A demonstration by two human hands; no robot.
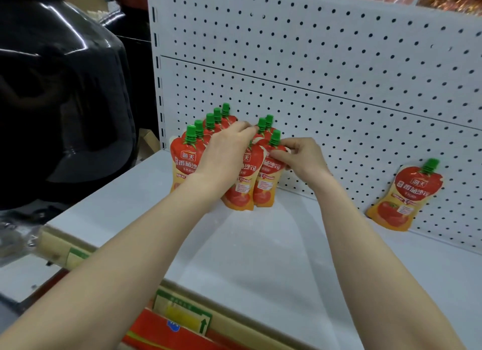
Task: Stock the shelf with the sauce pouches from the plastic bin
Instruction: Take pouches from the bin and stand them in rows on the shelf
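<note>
Red and orange tomato sauce pouches with green caps stand in two rows at the back left of the white shelf. The left row holds several pouches. My left hand reaches over the second row and touches the tops of its pouches near a green cap. My right hand pinches the upper edge of the front right pouch, which stands upright. One more pouch leans alone against the pegboard at the right. The plastic bin is not in view.
A white pegboard back panel rises behind the shelf. A large black rounded object stands to the left. Cardboard and red packaging lie below the shelf's front edge.
</note>
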